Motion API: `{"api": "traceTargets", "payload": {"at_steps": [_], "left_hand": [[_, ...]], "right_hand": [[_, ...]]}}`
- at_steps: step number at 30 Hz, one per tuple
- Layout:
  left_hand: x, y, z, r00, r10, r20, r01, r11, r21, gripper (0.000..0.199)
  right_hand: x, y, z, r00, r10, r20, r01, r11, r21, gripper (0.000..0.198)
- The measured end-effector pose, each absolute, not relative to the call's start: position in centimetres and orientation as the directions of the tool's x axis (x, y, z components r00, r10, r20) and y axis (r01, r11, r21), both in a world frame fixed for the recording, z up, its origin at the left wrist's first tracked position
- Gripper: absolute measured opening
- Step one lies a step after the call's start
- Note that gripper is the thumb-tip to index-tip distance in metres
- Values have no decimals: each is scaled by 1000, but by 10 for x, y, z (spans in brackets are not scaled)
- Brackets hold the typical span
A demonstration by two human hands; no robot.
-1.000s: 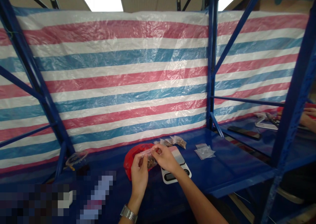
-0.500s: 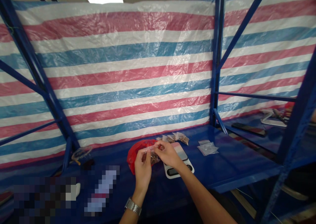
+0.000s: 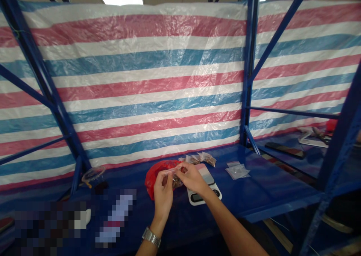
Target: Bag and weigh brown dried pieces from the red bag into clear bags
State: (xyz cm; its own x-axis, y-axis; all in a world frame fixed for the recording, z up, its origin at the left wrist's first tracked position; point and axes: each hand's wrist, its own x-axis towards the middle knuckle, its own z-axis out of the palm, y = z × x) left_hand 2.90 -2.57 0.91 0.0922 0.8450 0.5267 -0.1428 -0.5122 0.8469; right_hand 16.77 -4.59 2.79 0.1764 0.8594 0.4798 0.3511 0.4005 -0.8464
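Both my hands pinch the top edge of a small clear zip bag [image 3: 176, 181] with brown bits inside. My left hand [image 3: 163, 184] grips its left end, and my right hand [image 3: 191, 177] grips the right end. Behind the left hand lies a red plastic bag [image 3: 152, 177], partly hidden. A white kitchen scale [image 3: 207, 190] sits under and beside my right hand. Several filled zip bags [image 3: 207, 158] lie behind the scale. To its right is a small stack of flat, clear zip bags [image 3: 237, 170].
On the blue shelf [image 3: 265, 192] stands a clear plastic container [image 3: 94, 176] at left, with blurred-out items in front of it. Blue posts [image 3: 248, 79] rise at both sides. A striped sheet [image 3: 155, 79] hangs behind. Farther right lie a dark flat object [image 3: 284, 150] and a white device [image 3: 311, 139].
Both hands stay at the bag's top edge, the right one shifting only slightly. The view has moved a little. At far right, the red patch looks slightly different.
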Motion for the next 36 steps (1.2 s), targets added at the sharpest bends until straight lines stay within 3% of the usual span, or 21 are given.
{"api": "traceTargets", "payload": {"at_steps": [11,18,22,36], "left_hand": [[27,-28,14,69,864,498,-143,-486,862,35],[26,-30,15,102,909,403,-205,-377,903,26],[24,-31,17,119,923,366,-239,-331,913,24],[24,-40,24,163,884,439,-168,-413,895,32]], "right_hand": [[167,-48,31,153,860,487,327,421,-846,23],[166,-53,33,147,873,466,326,402,-856,14],[165,-53,35,112,891,440,287,395,-873,20],[168,-61,42,115,886,448,344,388,-855,29]]}}
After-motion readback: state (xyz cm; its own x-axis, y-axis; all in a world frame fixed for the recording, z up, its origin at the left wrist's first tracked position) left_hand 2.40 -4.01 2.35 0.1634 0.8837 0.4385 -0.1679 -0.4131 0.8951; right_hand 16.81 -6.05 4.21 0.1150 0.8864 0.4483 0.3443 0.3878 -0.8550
